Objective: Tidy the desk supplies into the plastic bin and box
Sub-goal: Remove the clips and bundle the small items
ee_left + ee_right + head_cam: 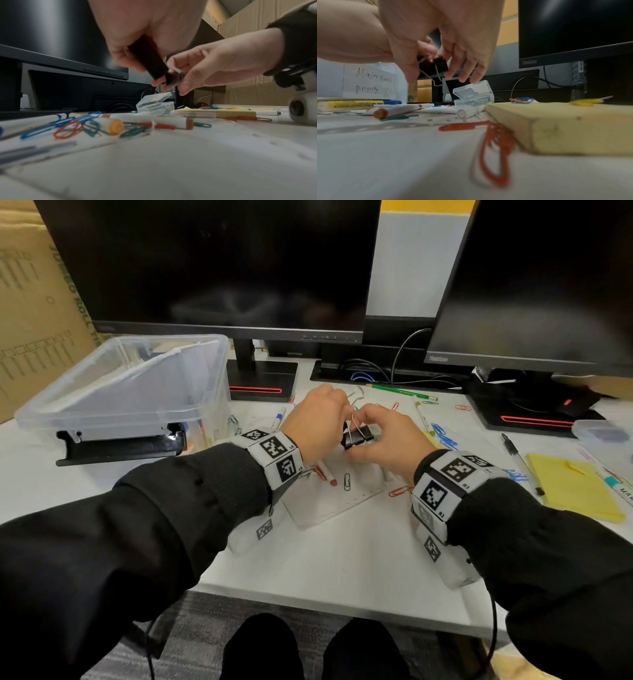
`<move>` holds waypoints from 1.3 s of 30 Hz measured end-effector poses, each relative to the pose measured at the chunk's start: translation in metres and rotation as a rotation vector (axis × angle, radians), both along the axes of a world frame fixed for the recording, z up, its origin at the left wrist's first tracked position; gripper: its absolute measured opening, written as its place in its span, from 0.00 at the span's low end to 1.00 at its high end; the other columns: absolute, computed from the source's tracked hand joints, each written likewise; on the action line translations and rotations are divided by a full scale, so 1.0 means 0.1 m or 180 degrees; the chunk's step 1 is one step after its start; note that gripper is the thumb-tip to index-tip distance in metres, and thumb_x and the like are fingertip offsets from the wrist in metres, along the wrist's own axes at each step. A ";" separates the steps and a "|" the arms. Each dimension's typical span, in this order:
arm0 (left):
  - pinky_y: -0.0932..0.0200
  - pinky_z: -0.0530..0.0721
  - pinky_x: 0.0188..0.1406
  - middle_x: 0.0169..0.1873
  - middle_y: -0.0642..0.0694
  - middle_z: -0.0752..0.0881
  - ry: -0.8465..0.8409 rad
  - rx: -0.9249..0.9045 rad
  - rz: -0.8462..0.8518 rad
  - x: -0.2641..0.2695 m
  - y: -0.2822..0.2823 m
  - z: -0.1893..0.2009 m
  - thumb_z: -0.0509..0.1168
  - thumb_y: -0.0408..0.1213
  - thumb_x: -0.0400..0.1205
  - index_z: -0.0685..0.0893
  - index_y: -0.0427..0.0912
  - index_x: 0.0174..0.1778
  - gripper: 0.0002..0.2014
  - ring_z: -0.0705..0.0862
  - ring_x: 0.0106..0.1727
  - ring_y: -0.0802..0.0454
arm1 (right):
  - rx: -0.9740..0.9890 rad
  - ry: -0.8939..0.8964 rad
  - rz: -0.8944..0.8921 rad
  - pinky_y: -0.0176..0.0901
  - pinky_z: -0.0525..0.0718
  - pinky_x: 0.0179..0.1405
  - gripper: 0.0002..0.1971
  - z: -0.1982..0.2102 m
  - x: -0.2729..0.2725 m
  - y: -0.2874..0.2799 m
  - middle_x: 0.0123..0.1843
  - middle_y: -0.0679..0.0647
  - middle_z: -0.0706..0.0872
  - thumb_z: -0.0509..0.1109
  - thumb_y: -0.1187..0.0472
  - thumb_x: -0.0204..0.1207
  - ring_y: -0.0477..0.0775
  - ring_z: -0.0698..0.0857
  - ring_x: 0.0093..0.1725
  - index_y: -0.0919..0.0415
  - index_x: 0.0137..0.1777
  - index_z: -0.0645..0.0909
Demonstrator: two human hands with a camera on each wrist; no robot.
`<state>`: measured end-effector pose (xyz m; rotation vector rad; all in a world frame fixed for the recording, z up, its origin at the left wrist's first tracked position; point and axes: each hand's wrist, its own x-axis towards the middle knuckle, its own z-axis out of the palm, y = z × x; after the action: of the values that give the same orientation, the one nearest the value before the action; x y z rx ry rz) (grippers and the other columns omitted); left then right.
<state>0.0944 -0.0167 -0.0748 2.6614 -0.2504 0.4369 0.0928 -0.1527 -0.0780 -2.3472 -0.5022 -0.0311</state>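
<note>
Over the middle of the desk, both hands hold one black binder clip (358, 436). My left hand (334, 409) pinches its silver wire handles from the left. Fingers and thumb of my right hand (373, 421) curl round the black body. In the right wrist view the clip (437, 66) hangs above a small clear box (473, 93) whose lid stands open. That box (155, 103) also sits just beyond the hands in the left wrist view. The big clear plastic bin (191, 405) stands at the left, with a clear lid lying slanted in it.
Coloured paper clips (346, 481), markers (327, 473), a green pencil (400, 391), a pen (520, 460) and a yellow sticky pad (572, 491) lie scattered over the white desk (342, 559). Another small clear container (599, 431) sits at the right. Two monitors (212, 268) stand behind.
</note>
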 end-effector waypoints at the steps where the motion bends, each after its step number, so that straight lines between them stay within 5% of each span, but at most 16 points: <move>1: 0.49 0.78 0.58 0.56 0.39 0.78 -0.0132 -0.0035 0.0027 -0.01 0.00 0.01 0.53 0.38 0.86 0.80 0.36 0.59 0.13 0.77 0.58 0.44 | 0.0123 0.0037 0.0021 0.39 0.72 0.47 0.13 0.01 -0.01 0.01 0.49 0.49 0.84 0.77 0.61 0.66 0.46 0.79 0.47 0.52 0.47 0.77; 4: 0.54 0.77 0.52 0.52 0.42 0.77 -0.0501 -0.0141 0.0175 -0.02 0.02 0.02 0.51 0.38 0.87 0.79 0.36 0.55 0.14 0.76 0.51 0.49 | 0.0406 0.0270 0.0038 0.31 0.74 0.41 0.11 0.02 -0.02 0.03 0.45 0.47 0.87 0.74 0.59 0.71 0.39 0.82 0.42 0.56 0.53 0.80; 6: 0.58 0.74 0.46 0.49 0.44 0.74 -0.0629 -0.0225 0.0291 -0.02 0.03 0.04 0.50 0.39 0.87 0.78 0.36 0.54 0.13 0.73 0.46 0.52 | 0.0622 0.0551 0.0033 0.27 0.77 0.39 0.10 0.01 -0.01 0.04 0.42 0.52 0.89 0.72 0.61 0.74 0.43 0.86 0.40 0.60 0.55 0.80; 10: 0.56 0.76 0.48 0.47 0.45 0.72 -0.0752 -0.0042 0.0098 -0.05 0.01 0.05 0.51 0.38 0.87 0.78 0.38 0.52 0.11 0.72 0.45 0.53 | 0.0906 0.0880 -0.0499 0.37 0.84 0.32 0.08 -0.01 0.05 0.03 0.29 0.55 0.85 0.66 0.64 0.79 0.50 0.84 0.25 0.67 0.55 0.80; 14: 0.62 0.74 0.50 0.50 0.42 0.77 -0.0604 0.0043 -0.0623 -0.09 -0.02 0.02 0.56 0.36 0.85 0.81 0.36 0.52 0.10 0.74 0.49 0.52 | 0.0631 0.0849 -0.0659 0.39 0.79 0.27 0.12 0.02 0.08 -0.01 0.30 0.55 0.79 0.59 0.65 0.82 0.41 0.79 0.15 0.73 0.49 0.81; 18: 0.63 0.74 0.51 0.49 0.42 0.79 -0.0390 0.0025 -0.1082 -0.14 -0.03 0.00 0.58 0.34 0.84 0.83 0.35 0.51 0.10 0.76 0.49 0.52 | 0.0106 0.0128 -0.0606 0.45 0.75 0.44 0.12 0.01 0.09 0.00 0.43 0.56 0.79 0.57 0.71 0.78 0.53 0.78 0.42 0.67 0.55 0.81; 21: 0.60 0.77 0.52 0.51 0.41 0.79 -0.0517 -0.0162 -0.0832 -0.16 -0.03 0.02 0.57 0.31 0.84 0.82 0.35 0.55 0.09 0.77 0.50 0.51 | -0.0085 -0.0147 -0.0706 0.38 0.67 0.45 0.15 0.02 0.06 0.00 0.45 0.53 0.77 0.55 0.71 0.79 0.50 0.74 0.47 0.64 0.57 0.81; 26: 0.60 0.78 0.58 0.62 0.43 0.74 -0.0144 -0.0102 -0.0480 -0.14 -0.04 0.05 0.60 0.23 0.81 0.72 0.41 0.69 0.21 0.74 0.54 0.54 | -0.0134 0.0086 -0.0714 0.41 0.71 0.48 0.14 0.05 0.00 0.01 0.51 0.60 0.84 0.57 0.69 0.79 0.59 0.80 0.53 0.64 0.56 0.83; 29: 0.66 0.71 0.55 0.62 0.41 0.73 0.0159 0.0251 -0.0893 -0.17 -0.06 0.05 0.60 0.25 0.81 0.69 0.44 0.75 0.25 0.73 0.56 0.53 | -0.0426 0.0329 -0.0634 0.41 0.73 0.40 0.13 0.05 -0.03 0.01 0.52 0.65 0.85 0.58 0.69 0.78 0.57 0.78 0.46 0.68 0.54 0.83; 33: 0.68 0.67 0.49 0.51 0.47 0.70 0.0598 0.0532 -0.1084 -0.17 -0.05 0.03 0.65 0.33 0.81 0.70 0.47 0.75 0.25 0.69 0.48 0.56 | -0.0662 0.0560 -0.0585 0.44 0.74 0.46 0.15 0.10 -0.06 0.01 0.54 0.68 0.83 0.55 0.70 0.79 0.59 0.78 0.48 0.74 0.58 0.81; 36: 0.69 0.64 0.46 0.47 0.52 0.67 0.0648 0.0573 -0.1133 -0.17 -0.04 0.02 0.67 0.38 0.80 0.70 0.49 0.75 0.26 0.68 0.45 0.57 | -0.0847 0.0571 -0.0577 0.41 0.74 0.42 0.16 0.11 -0.07 0.02 0.42 0.61 0.78 0.55 0.69 0.80 0.56 0.77 0.42 0.74 0.59 0.80; 39: 0.71 0.62 0.43 0.47 0.52 0.68 0.0649 0.0530 -0.1183 -0.17 -0.04 0.03 0.71 0.42 0.76 0.71 0.49 0.74 0.29 0.68 0.45 0.58 | -0.1148 0.0522 -0.0512 0.41 0.74 0.41 0.15 0.11 -0.06 0.01 0.41 0.59 0.76 0.55 0.68 0.80 0.54 0.75 0.41 0.74 0.58 0.80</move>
<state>0.0771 -0.0204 -0.0722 2.7072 -0.7282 0.0267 0.0872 -0.1517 -0.0675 -2.7089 -0.2524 0.1906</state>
